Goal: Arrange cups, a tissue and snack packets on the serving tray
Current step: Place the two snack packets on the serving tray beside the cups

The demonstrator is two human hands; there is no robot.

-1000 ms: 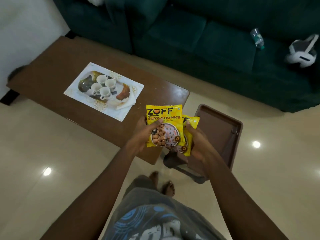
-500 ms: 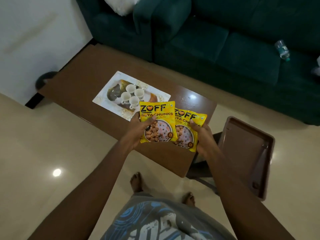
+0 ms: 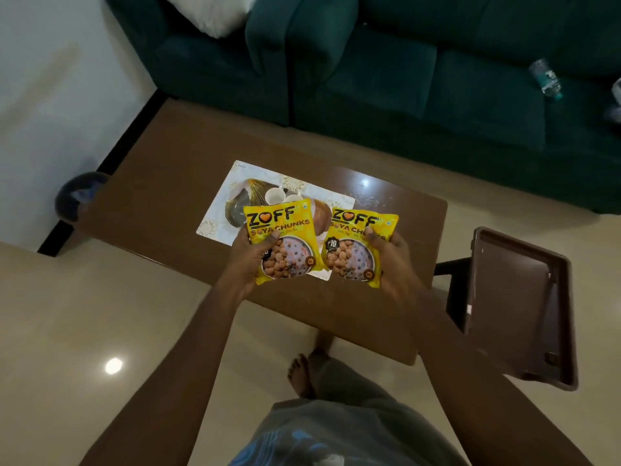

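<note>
Yellow left packet (image 3: 285, 243) is gripped in the left hand (image 3: 250, 264), thumb across its front. The right hand (image 3: 393, 264) grips the right packet (image 3: 356, 252) likewise. Both are held over the tray (image 3: 216, 213), near edge. The tray lies on the brown desk (image 3: 161, 196). Cups (image 3: 275, 196) stand on the tray, partly hidden behind the left packet.

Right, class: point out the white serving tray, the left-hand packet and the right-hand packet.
white serving tray (image 3: 220, 210): head view, bare white stretch near its left edge.
left-hand packet (image 3: 285, 253): head view, on the printed bowl picture.
right-hand packet (image 3: 354, 260): head view, on the printed bowl picture.
</note>
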